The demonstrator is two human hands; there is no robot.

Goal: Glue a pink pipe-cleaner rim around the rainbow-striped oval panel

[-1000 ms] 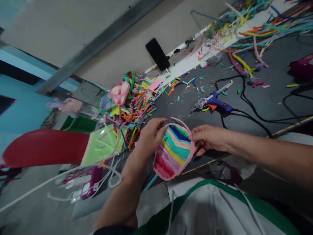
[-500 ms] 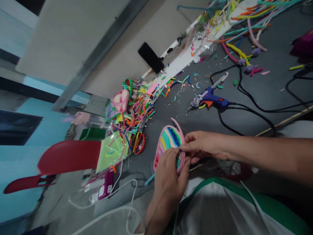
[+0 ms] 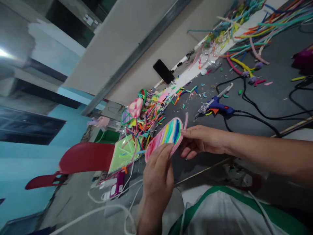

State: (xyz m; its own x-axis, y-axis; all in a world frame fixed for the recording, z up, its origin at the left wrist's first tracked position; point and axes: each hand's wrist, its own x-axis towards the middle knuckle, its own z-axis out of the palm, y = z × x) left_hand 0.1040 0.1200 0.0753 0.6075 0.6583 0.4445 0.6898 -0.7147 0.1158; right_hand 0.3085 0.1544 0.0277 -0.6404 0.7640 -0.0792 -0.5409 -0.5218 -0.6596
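Presently, the striped oval piece (image 3: 165,135) sits between both hands, the left hand (image 3: 158,173) clamped on its near long edge and the right hand (image 3: 202,140) pinching the pink rim (image 3: 177,145) at the blue-striped end. From that right-hand pinch the long axis slants away leftward; a loose pink strip (image 3: 186,120) stands just beyond the pinch, nearer the right hand.

your bare left hand (image 3: 160,168) covering the near edge of that rainbow-striped oval with a fuzzy pink rim (image 3: 167,132), your bare right forearm (image 3: 269,153) chopped by the right edge, same for some dark magenta object (image 3: 303,61), tiny pale scraps (image 3: 204,95) too small to ID tbh
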